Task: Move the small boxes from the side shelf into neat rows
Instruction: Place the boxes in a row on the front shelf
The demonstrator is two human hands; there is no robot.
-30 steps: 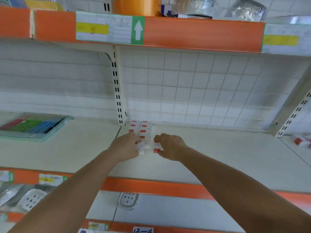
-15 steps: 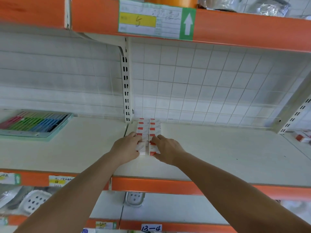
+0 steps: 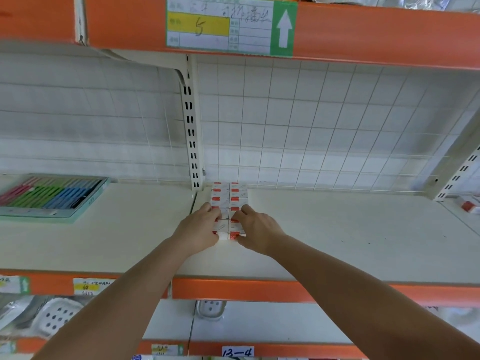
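2 bare forearms reach up from the bottom edge to a cream shelf (image 3: 337,229) with an orange front lip. The boxes (image 3: 229,203), small, white and red, lie in 2 touching rows running back to the post (image 3: 191,131). The left hand (image 3: 198,229) presses the left side of the nearest boxes, fingers curled together. The right hand (image 3: 255,229) presses the right side likewise. Well left of the boxes sits a tray (image 3: 49,197) of coloured pens.
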